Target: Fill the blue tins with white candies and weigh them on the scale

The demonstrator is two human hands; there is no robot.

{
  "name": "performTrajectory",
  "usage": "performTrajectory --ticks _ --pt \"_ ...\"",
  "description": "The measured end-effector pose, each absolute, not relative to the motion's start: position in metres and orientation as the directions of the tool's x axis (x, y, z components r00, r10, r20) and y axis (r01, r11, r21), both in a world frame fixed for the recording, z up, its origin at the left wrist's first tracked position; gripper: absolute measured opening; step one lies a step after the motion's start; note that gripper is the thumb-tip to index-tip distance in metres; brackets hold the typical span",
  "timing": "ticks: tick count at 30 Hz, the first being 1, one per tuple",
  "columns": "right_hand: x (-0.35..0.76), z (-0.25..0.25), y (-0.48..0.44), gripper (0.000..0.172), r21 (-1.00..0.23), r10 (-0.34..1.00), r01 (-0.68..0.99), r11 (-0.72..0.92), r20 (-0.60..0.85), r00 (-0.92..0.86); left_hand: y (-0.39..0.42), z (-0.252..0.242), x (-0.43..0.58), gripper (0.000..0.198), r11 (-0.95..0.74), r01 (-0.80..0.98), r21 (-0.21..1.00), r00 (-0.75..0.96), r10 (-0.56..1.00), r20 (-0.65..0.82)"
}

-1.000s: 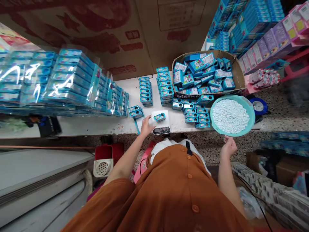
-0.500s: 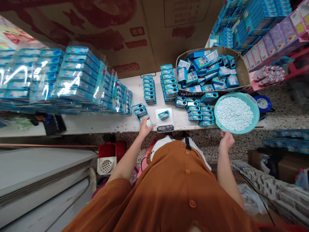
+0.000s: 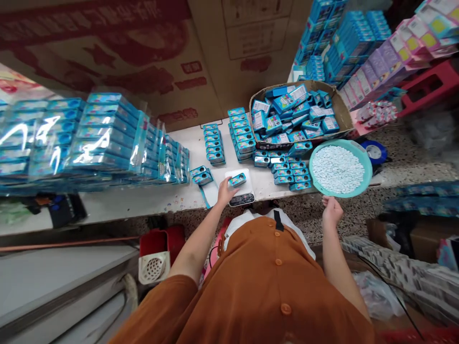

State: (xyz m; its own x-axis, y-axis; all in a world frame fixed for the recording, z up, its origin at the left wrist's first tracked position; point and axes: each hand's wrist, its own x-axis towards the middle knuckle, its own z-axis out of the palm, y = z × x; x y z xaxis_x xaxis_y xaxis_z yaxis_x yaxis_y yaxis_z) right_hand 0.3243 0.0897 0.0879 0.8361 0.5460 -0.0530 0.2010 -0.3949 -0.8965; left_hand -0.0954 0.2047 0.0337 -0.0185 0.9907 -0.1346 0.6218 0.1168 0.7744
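A long white table (image 3: 150, 203) ran across the view. A brown cardboard carton (image 3: 344, 112) at its far right held a heap of loose blue rectangular tins (image 3: 290, 112). Large clear-plastic-wrapped bundles of blue tins (image 3: 103, 138) occupied the left of the table, and short stacks of blue tins (image 3: 238, 136) stood between them and the carton. A round teal plastic basin (image 3: 353, 147) filled with pale blue tablets (image 3: 337, 169) sat at the right, its near rim past the table's front edge. A white digital scale (image 3: 241, 199) stood at the front edge, with one blue tin (image 3: 237, 180) lying on it.

The left arm reached forward and inward, with the left hand (image 3: 227, 192) bent at the wrist over the scale. Its curled fingers (image 3: 232, 185) met the tin's near corner; a firm grasp could not be confirmed. The right arm hung lower, forearm raised, with the right hand (image 3: 332, 211) open and empty, fingers just below the basin's rim; contact could not be determined.
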Motion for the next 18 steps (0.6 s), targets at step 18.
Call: performTrajectory --ticks 18 --pt "0.397 0.100 0.229 0.034 -0.248 0.709 -0.968 -0.025 -0.688 0.158 0.278 0.184 0.239 0.046 -0.811 0.382 0.443 0.834 0.509 0.212"
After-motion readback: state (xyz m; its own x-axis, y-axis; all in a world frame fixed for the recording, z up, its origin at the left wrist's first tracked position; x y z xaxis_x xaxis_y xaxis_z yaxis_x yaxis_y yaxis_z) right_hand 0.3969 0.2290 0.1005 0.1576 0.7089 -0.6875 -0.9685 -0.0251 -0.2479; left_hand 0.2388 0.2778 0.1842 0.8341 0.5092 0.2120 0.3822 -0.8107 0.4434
